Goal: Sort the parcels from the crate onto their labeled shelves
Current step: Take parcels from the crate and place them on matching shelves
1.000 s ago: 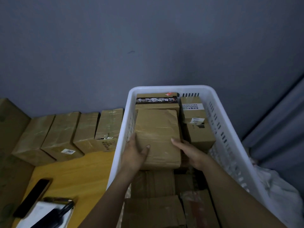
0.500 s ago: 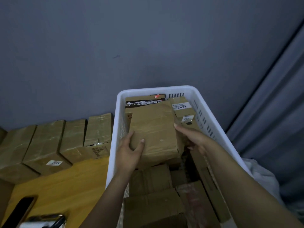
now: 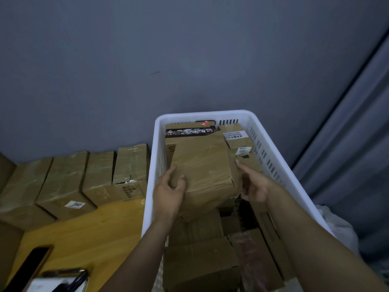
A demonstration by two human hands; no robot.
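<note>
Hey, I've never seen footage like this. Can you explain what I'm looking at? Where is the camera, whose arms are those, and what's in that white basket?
There is no machine here. A person wears a wide-angle camera on the head, so the single picture looks forward and down along their own bare arms. The left hand and right hand grip a taped cardboard parcel from either side, over a white plastic crate that holds more brown parcels. Left of the crate, a row of taped boxes stands along the grey wall on a wooden table. One box carries a label reading 2097. A dark phone lies near the lower left corner.
</note>
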